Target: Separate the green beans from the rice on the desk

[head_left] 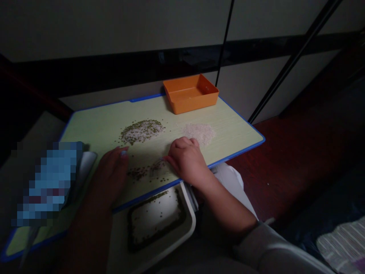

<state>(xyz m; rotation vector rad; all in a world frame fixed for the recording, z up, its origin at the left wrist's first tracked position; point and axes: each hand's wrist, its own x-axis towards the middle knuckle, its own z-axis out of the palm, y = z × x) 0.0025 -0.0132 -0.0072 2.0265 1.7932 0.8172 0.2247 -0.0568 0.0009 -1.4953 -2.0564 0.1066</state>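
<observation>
My left hand [110, 171] rests at the left of a pale green board [91, 125] with a blue rim, fingers loosely stretched out and nothing visible in them. Just beyond its fingertips lies a mixed pile of green beans and white grains [142, 131]. My right hand [186, 158] is closed, its fingers curled down at the near edge of a pile of white rice-like grains [199, 133]. The fingertips are hidden, so what they hold cannot be made out. Between my hands is a scatter of dark reddish beans and pale grains [142, 172].
An orange tray [194, 102] stands at the board's far edge, against cabinet doors. Below the near edge sits a white container [191, 224] with green beans along its inner sides. A blurred-out blue packet [51, 182] lies at the left.
</observation>
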